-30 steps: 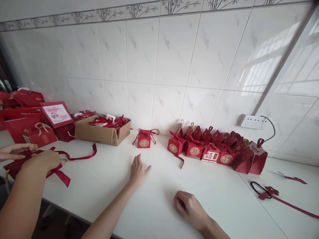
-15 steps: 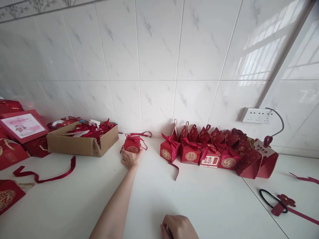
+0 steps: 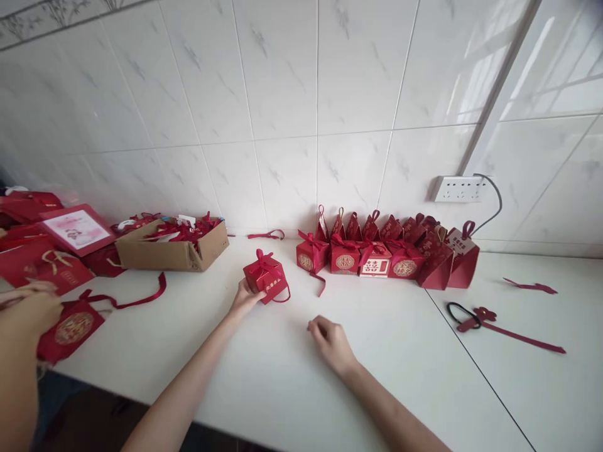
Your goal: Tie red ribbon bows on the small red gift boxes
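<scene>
My left hand (image 3: 245, 299) grips a small red gift box (image 3: 264, 276) by its lower near corner. The box is tilted, has a red ribbon bow on top and gold lettering on one side, and a ribbon end hangs at its right. To the right, my right hand (image 3: 330, 339) is curled over the white table with its fingers folded; whether anything is inside them is hidden. Beyond it stands a row of red gift boxes (image 3: 345, 260), several tied with bows, with taller pointed boxes (image 3: 438, 257) behind and at the right end.
A cardboard box (image 3: 160, 252) of red ribbons stands at the left, beside red gift bags (image 3: 47, 260). A co-worker's hand (image 3: 35, 311) is at a red bag (image 3: 75, 329). Loose ribbon (image 3: 522, 341) and a black hair tie (image 3: 455, 314) lie right. A power strip (image 3: 459, 189) is on the wall.
My left hand has turned and raised the gift box, bringing it nearer and slightly right. My right hand has moved forward over the table. A co-worker's hand has come into view at the left.
</scene>
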A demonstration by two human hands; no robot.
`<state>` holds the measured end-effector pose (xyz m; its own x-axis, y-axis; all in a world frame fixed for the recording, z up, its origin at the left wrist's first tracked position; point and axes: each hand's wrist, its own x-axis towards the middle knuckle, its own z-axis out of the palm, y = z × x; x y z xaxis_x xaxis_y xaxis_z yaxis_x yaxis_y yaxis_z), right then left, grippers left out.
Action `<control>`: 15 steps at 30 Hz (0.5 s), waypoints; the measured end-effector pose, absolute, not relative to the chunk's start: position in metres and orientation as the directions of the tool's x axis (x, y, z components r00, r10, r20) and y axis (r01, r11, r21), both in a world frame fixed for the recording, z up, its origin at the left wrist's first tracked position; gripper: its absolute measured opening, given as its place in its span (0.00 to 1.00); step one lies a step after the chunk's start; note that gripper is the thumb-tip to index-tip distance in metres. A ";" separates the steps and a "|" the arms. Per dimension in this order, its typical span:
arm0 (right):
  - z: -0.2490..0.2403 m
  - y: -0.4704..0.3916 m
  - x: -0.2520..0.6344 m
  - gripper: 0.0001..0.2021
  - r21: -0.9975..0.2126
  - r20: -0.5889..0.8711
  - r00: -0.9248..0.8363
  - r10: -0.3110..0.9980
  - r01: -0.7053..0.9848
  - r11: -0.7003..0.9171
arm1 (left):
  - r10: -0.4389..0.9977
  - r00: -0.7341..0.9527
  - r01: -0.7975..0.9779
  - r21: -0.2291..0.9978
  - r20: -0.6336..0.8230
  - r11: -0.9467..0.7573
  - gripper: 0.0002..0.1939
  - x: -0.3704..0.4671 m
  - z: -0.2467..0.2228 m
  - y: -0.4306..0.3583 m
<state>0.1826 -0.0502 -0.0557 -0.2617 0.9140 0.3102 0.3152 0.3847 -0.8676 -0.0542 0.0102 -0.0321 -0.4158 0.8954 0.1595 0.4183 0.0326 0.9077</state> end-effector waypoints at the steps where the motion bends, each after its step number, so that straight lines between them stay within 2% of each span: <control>1: -0.055 -0.049 0.184 0.18 -0.886 0.299 -0.220 0.929 0.298 0.355 | 0.907 -0.394 0.383 0.924 0.146 0.017 0.25 -0.053 -0.030 -0.009; 4: -0.050 -0.045 0.191 0.21 -0.926 0.271 -0.110 0.956 0.241 0.290 | 0.943 -0.299 0.337 0.941 0.145 -0.038 0.27 -0.048 -0.025 -0.067; 6: -0.042 -0.045 0.197 0.21 -0.942 0.264 -0.050 0.963 0.204 0.269 | 0.984 -0.092 0.315 0.942 0.150 -0.114 0.33 -0.044 -0.020 -0.101; 8: -0.031 -0.048 0.204 0.22 -0.951 0.262 0.004 0.965 0.172 0.258 | 0.980 0.174 0.312 0.939 0.092 -0.144 0.38 -0.040 -0.015 -0.125; 10: -0.020 -0.055 0.210 0.22 -0.956 0.263 0.028 0.964 0.145 0.257 | 0.947 0.323 0.333 0.937 -0.004 -0.109 0.34 -0.036 -0.013 -0.137; 12: -0.011 -0.068 0.213 0.22 -0.957 0.262 0.010 0.965 0.128 0.259 | 0.952 0.303 0.348 0.935 -0.049 -0.063 0.24 -0.032 -0.016 -0.139; 15: -0.004 -0.099 0.215 0.23 -0.952 0.246 -0.095 0.965 0.162 0.259 | 0.998 0.055 0.346 0.937 0.024 -0.042 0.20 -0.026 -0.026 -0.137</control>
<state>0.2147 -0.0988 -0.0035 -0.0949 0.9645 0.2463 0.1620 0.2591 -0.9522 -0.0257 -0.1374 -0.0259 0.0551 0.9982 0.0244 0.3464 -0.0420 0.9371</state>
